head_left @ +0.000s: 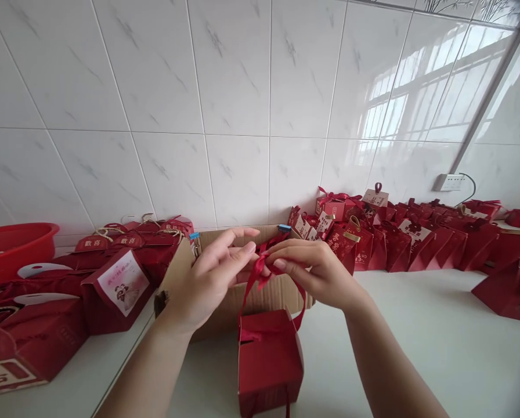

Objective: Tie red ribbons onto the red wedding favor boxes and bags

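Note:
A small red gift box (268, 363) sits on the white countertop in front of me, with a red ribbon (260, 273) looped up from it. Both of my hands are above the box at the ribbon's gathered, knot-like part. My right hand (314, 267) pinches the ribbon between thumb and fingers. With its index finger raised, my left hand (212, 273) has its thumb and lower fingers closed at the ribbon's left side; the exact grip is partly hidden. Behind the hands stands an open cardboard box (281, 296), partly covered by them.
Red gift boxes (116, 284) crowd the left, beside a red plastic basin (20, 238). Rows of red gift boxes (390, 244) line the wall at right, with another red box (508, 290) nearer. A power socket (451, 183) is on the tiled wall (238, 69).

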A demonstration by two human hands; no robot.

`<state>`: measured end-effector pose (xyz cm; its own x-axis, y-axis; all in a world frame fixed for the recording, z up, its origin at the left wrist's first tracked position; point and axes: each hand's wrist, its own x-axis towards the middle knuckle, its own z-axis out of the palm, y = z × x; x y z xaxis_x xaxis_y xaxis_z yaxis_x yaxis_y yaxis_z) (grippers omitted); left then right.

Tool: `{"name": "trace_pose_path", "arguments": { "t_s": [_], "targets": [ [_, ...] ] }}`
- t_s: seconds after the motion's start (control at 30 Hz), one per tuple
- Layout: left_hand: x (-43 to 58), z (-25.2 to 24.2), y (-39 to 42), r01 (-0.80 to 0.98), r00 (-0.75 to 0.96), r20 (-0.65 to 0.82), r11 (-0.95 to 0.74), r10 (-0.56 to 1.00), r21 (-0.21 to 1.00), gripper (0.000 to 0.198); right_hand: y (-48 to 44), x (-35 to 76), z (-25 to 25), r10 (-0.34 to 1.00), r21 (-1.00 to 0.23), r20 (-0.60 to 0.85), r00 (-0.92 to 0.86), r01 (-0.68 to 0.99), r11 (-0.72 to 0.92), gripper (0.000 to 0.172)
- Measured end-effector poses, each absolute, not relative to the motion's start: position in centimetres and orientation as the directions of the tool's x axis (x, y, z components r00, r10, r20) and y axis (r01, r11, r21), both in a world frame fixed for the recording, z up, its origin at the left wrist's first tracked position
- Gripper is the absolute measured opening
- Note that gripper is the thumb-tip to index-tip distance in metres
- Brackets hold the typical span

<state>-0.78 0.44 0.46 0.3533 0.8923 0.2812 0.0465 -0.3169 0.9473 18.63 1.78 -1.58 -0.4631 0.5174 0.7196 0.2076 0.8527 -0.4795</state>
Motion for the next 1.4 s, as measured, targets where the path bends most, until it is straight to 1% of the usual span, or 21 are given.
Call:
{"name": "trace_pose_path", "arguments": {
  "t_s": [0.07,0.13,0.2,0.27,0.37,0.43,0.53,0.63,0.77,0.87,0.9,0.93,1.0,1.07,1.1,1.13,1.2,1.27,1.3,1.33,1.4],
  "targets": [
    [-0.9,0.7,-0.3,0.311,0.226,0.409,-0.463,0.884,0.830,0.040,1.8,18.7,-1.6,0.638,-0.668,0.656,-0.403,0.083,0.740,0.023],
    [-1.6,0.9,-1.0,0.524,0.159,0.539,-0.533,0.827,0.664,0.050,1.2,19.2,-1.8,0.756,-0.791,0.571,-0.320,0.031,0.611,0.027],
    [-2.8,0.6,-1.6,0.631,0.152,0.626,-0.563,0.765,0.534,0.053,0.2,20.2,-2.2,0.832,-0.838,0.505,-0.230,0.098,0.536,0.030],
    [-4.7,-0.2,-1.9,0.687,0.175,0.667,-0.575,0.724,0.444,0.049,-1.0,21.7,-3.1,0.874,-0.833,0.459,-0.161,0.265,0.486,0.034],
    [-8.0,-2.6,-2.1,0.784,0.212,0.639,-0.519,0.739,0.340,0.036,-2.4,24.4,-5.3,0.922,-0.784,0.384,-0.049,0.510,0.354,0.043],
    [-9.9,-4.7,-2.1,0.848,0.205,0.562,-0.432,0.801,0.307,0.027,-2.9,26.1,-7.5,0.948,-0.767,0.316,0.024,0.595,0.240,0.044],
    [-11.9,-8.0,-2.3,0.869,0.230,0.417,-0.378,0.880,0.319,0.021,-3.4,27.7,-10.7,0.989,-0.740,0.145,0.028,0.666,0.090,0.050],
    [-12.9,-10.4,-2.5,0.876,0.250,0.339,-0.361,0.907,0.321,0.022,-3.7,28.6,-13.3,0.999,-0.755,0.031,0.017,0.656,0.012,0.051],
    [-14.2,-11.9,-2.6,0.902,0.185,0.284,-0.277,0.941,0.330,0.028,-4.0,29.9,-15.5,0.993,-0.717,0.013,0.114,0.693,-0.070,0.049],
    [-14.8,-12.5,-2.7,0.923,0.161,0.254,-0.237,0.954,0.302,0.024,-4.0,30.8,-16.5,0.997,-0.703,-0.009,0.080,0.708,-0.063,0.049],
    [-14.8,-12.6,-2.7,0.929,0.169,0.257,-0.241,0.951,0.280,0.023,-3.9,30.9,-16.7,0.998,-0.701,-0.009,0.066,0.711,-0.053,0.047],
    [-14.7,-12.5,-2.8,0.936,0.183,0.275,-0.253,0.944,0.245,0.022,-3.9,30.9,-16.9,0.998,-0.696,0.008,0.070,0.717,-0.045,0.042],
    [-13.9,-12.1,-3.0,0.941,0.230,0.356,-0.300,0.906,0.155,0.019,-3.7,30.6,-16.7,0.989,-0.681,0.100,0.110,0.732,-0.012,0.034],
    [-12.5,-11.2,-3.2,0.924,0.280,0.452,-0.365,0.847,0.112,0.014,-3.6,29.7,-16.0,0.963,-0.658,0.235,0.131,0.751,0.059,0.035],
    [-11.7,-10.8,-3.4,0.906,0.293,0.484,-0.402,0.824,0.136,0.012,-3.6,29.0,-15.5,0.949,-0.648,0.293,0.120,0.754,0.105,0.035],
    [-10.8,-10.3,-3.5,0.876,0.297,0.493,-0.438,0.818,0.199,0.009,-3.5,28.2,-14.8,0.937,-0.640,0.338,0.085,0.751,0.163,0.034],
    [-8.8,-9.7,-3.8,0.789,0.287,0.446,-0.473,0.848,0.392,0.009,-3.5,26.2,-13.5,0.931,-0.657,0.366,-0.019,0.703,0.272,0.032],
    [-6.9,-9.6,-3.9,0.692,0.265,0.351,-0.431,0.898,0.579,0.014,-3.3,23.9,-12.4,0.934,-0.707,0.322,-0.157,0.616,0.347,0.031],
    [-6.0,-9.7,-3.9,0.650,0.254,0.310,-0.399,0.916,0.646,0.016,-3.1,22.8,-12.1,0.934,-0.742,0.291,-0.208,0.567,0.358,0.030],
    [-5.2,-9.9,-3.9,0.615,0.247,0.284,-0.376,0.927,0.693,0.018,-2.8,21.8,-11.9,0.933,-0.781,0.262,-0.248,0.513,0.356,0.031],
    [-4.1,-10.4,-3.6,0.567,0.237,0.272,-0.361,0.932,0.741,0.021,-2.3,20.1,-12.0,0.935,-0.853,0.203,-0.290,0.416,0.314,0.033]
  ]
}}
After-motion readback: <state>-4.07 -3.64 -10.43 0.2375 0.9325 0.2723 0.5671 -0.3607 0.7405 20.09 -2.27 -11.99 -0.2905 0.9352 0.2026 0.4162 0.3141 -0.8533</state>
